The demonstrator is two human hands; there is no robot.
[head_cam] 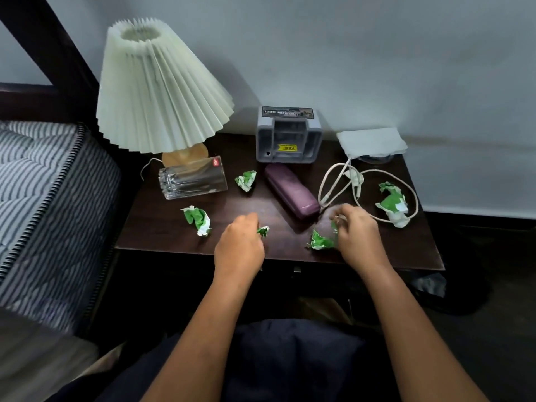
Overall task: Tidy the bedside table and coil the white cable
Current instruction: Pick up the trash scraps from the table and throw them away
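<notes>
The surface (162, 227) is dark wood, smooth with a faint sheen. The lampshade (162, 91) is matt and pleated, paper or cloth, and the lamp base (185, 156) looks like pale wood. The tumbler (193, 181) is clear, glossy glass. The paper wads (198, 219) are crumpled and creased. The case (290, 192) looks smooth and matt, the organiser (285, 161) grey matt plastic. The cable (321, 188) is matt white. The napkin (371, 140) is soft paper and the mattress (43, 198) striped cloth.

Left hand (239, 245) pinches a small green paper scrap (263, 230) at the table (162, 236) front edge. Right hand (356, 236) grips another crumpled wad (320, 240). White cable (342, 181) loose at right, looped around a larger wad (393, 204). Purple case (290, 191) centre, glass tumbler (193, 178) on its side by the lamp (159, 91).
</notes>
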